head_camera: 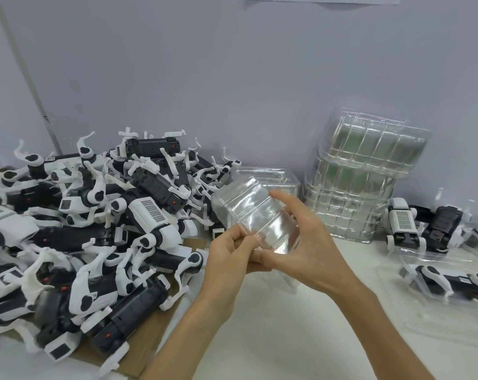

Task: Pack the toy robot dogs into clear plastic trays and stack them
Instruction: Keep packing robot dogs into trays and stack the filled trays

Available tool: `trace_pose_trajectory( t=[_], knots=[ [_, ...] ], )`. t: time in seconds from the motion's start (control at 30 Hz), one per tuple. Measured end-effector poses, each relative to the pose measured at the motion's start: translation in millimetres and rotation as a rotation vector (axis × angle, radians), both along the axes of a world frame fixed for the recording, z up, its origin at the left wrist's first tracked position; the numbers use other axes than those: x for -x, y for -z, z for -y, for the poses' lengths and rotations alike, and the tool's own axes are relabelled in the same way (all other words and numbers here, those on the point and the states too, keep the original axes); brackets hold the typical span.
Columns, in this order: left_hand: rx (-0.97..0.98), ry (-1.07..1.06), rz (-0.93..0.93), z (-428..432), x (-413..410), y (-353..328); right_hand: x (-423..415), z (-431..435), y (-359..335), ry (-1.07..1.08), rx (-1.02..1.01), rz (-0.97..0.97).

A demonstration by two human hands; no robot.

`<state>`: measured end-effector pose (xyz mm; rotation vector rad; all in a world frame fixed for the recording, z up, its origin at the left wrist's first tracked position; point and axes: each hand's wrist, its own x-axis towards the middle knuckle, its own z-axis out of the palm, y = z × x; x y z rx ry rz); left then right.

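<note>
Step in hand: the person is holding one clear tray (pixel 255 212) up in both hands, and I judge they are separating it from a nested mate or opening it for a dog.
Left hand (pixel 232 249): its curled fingers are pinching the tray's near edge.
Right hand (pixel 301 242): it is wrapping round the tray's near end, the forefinger reaching over the top and the thumb gripping near the corner.
Tray's place: it is hanging in the air to the left of the tray stack (pixel 366 174) and nearer the person, above the table (pixel 287 346).
Doing it well: the thin plastic is likely flexing easily, so the pinch should be staying on the rim while the other hand is steadying the body. Pulling slowly should keep the walls from creasing.
Toy robot dogs (pixel 109 215): they are lying heaped on cardboard (pixel 155 335), well to the left of the tray stack.
Packed tray (pixel 441 283): it is sitting in front and to the right of the tray stack, with a dog inside.
Loose dogs (pixel 413 223): they are standing just right of the tray stack.
Hard to make out: whether the hands are holding one tray or several nested ones, as the clear walls are blending together.
Hidden: the left fingertips are lying under the rim.
Cut off: the heap is running past the left edge and the packed tray past the right edge.
Unclear: how many trays are making up the stack.
</note>
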<state>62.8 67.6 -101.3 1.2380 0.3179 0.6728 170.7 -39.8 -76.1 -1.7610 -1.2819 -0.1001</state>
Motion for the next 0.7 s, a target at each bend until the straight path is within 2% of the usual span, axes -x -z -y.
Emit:
trace_pose_trajectory(
  t=[0.2,0.4,0.7],
  knots=[
    [-0.024,0.134,0.006,-5,1,0,-4,1,2,0.041,-0.086,-0.009],
    [-0.073,0.05,0.042,5,-4,0,-7,2,1,0.151,-0.076,0.086],
    [-0.071,0.04,0.012,13,-7,2,-18,7,3,0.192,-0.074,0.065]
  ],
)
